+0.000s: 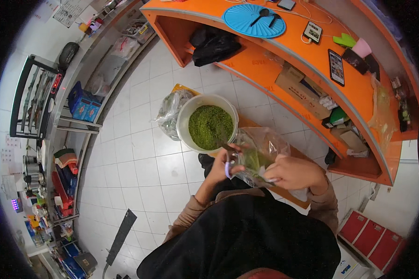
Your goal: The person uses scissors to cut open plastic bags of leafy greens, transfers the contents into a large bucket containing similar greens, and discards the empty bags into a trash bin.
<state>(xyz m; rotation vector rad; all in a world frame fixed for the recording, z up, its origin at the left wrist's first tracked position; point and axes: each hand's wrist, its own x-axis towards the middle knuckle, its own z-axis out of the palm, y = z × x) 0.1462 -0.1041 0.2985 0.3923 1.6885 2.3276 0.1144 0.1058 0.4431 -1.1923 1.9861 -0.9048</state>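
Observation:
A round whitish plastic tub [182,130] stands before me, holding finely chopped green herbs [207,127]. Close to its near right rim, a clear plastic bag [274,139] with greenish contents [253,160] lies between my hands. My left hand [219,166] grips the bag's left side. A pale purple ring-shaped item [227,170] shows at its fingers; whether it is worn or held is unclear. A dark, narrow utensil [226,145] slants from the herbs towards this hand. With bent fingers, my right hand [288,171] grasps the bag's right side, hiding what is under the fingertips.
A filled clear bag [173,113] sits left of the tub. Beneath the tub and bag runs a low orange-brown board [249,122]. An orange counter [310,52] curves along the right, bearing a blue round tray [237,17] and phones. Metal shelving [90,108] lines the left.

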